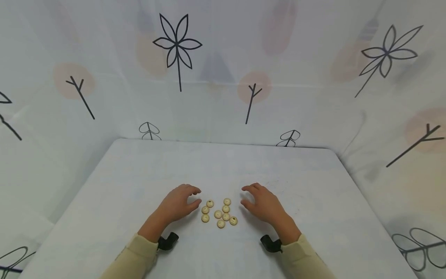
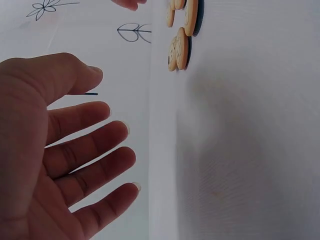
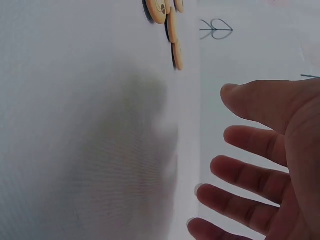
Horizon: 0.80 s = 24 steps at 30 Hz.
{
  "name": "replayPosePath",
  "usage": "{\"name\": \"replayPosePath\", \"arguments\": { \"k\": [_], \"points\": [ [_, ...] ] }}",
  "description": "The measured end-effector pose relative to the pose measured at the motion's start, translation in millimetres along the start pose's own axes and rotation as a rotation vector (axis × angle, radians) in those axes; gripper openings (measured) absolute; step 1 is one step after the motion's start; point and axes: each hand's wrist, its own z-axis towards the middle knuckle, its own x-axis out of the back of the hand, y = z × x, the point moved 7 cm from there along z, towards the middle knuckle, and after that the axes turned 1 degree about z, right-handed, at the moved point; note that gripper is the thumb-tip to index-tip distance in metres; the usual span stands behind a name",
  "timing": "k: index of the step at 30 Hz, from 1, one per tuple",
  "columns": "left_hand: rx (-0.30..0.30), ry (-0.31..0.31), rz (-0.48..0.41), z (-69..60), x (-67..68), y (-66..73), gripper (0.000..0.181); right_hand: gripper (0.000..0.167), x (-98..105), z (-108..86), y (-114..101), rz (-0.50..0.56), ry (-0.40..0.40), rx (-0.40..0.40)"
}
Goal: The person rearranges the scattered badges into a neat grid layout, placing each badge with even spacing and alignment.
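Several small round beige buttons [image 1: 226, 217] lie flat on the white table, loosely grouped between the two hands; dark marks or holes show on their faces. To their left hovers the left hand [image 1: 177, 203], thumb and fingers spread apart with nothing between them. The right hand [image 1: 263, 204] is held in mirrored fashion on the other side, relaxed and holding nothing. Neither hand touches a button. In the left wrist view the left hand's fingers [image 2: 95, 162] are loosely extended, with a few buttons [image 2: 182, 48] beyond. The right wrist view shows spread fingers [image 3: 250, 175] and buttons [image 3: 172, 27] at the top.
The white tabletop [image 1: 216, 170] stretches around the hands, its rounded far corners meeting a pale cloth backdrop [image 1: 216, 112] printed with leaf and twig drawings. Black curved fittings [image 1: 168, 241] sit at both wrists, next to light yellow sleeves [image 1: 134, 255].
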Motion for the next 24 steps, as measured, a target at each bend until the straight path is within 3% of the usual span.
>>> {"name": "replayPosePath", "arguments": {
  "k": [14, 24],
  "points": [
    [-0.013, -0.073, -0.117, 2.3, -10.6, 8.3, 0.02, 0.029, -7.5, -2.5, -7.5, 0.025, -0.043, 0.001],
    [-0.031, -0.131, -0.117, 5.3, -21.9, 10.8, 0.02, 0.022, -13.9, -4.9, -15.5, 0.038, -0.105, 0.065]
  ]
}}
